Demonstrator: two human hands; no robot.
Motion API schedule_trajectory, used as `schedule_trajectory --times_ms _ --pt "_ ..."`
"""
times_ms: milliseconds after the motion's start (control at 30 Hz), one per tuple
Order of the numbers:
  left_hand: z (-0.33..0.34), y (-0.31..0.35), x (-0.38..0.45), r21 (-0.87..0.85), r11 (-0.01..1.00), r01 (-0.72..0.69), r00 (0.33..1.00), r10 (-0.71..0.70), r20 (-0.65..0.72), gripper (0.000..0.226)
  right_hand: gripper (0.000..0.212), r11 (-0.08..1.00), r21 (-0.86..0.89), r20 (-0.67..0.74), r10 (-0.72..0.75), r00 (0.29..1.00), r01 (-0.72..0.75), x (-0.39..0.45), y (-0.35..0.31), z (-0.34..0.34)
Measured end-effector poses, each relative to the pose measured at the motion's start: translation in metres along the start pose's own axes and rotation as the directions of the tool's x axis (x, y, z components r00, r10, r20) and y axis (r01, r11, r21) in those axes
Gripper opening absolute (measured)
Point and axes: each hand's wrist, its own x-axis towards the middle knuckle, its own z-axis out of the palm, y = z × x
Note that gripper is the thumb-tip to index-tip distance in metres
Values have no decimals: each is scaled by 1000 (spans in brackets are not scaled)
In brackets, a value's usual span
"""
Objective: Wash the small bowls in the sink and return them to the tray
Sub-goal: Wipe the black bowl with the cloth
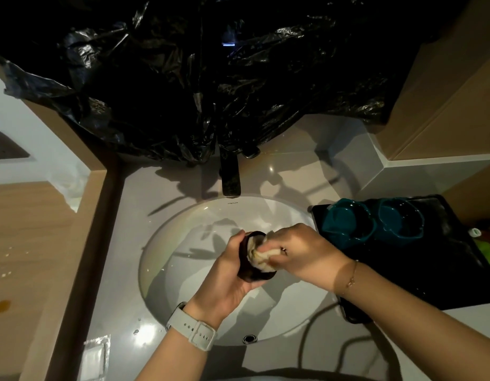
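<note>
Two hands are seen over the white sink (183, 243), meeting above the middle of the basin. A small dark bowl (254, 273) is gripped by the left hand (227, 273), whose fingers are curled round its outer wall, so that its mouth is tipped toward the right. A pale sponge or cloth (261, 255) is pinched in the curled fingers of the right hand (307, 251) and pressed into the bowl's mouth. Both forearms are brought in from the lower edge, the left wrist bearing a white watch (193, 329), the right a thin bracelet (351, 276). Two teal bowls (348, 224) are set side by side on the black tray (403, 270) just right of the sink. A dark tap (230, 174) is seen behind the basin, below crumpled black plastic sheeting (183, 92).
</note>
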Motion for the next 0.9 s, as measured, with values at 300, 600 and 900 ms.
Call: schedule_trajectory --times_ms 300,600,900 --pt "-2 8 -1 -29 997 66 998 -66 -2 47 24 830 542 47 128 991 -133 -13 -16 2" --pt "10 2 -2 -75 997 6 999 -9 -43 42 26 969 249 -215 47 975 8 -3 -18 19" --pt "26 2 -4 39 998 47 990 -41 -136 37 27 980 -88 141 192 971 -181 0 -21 -24"
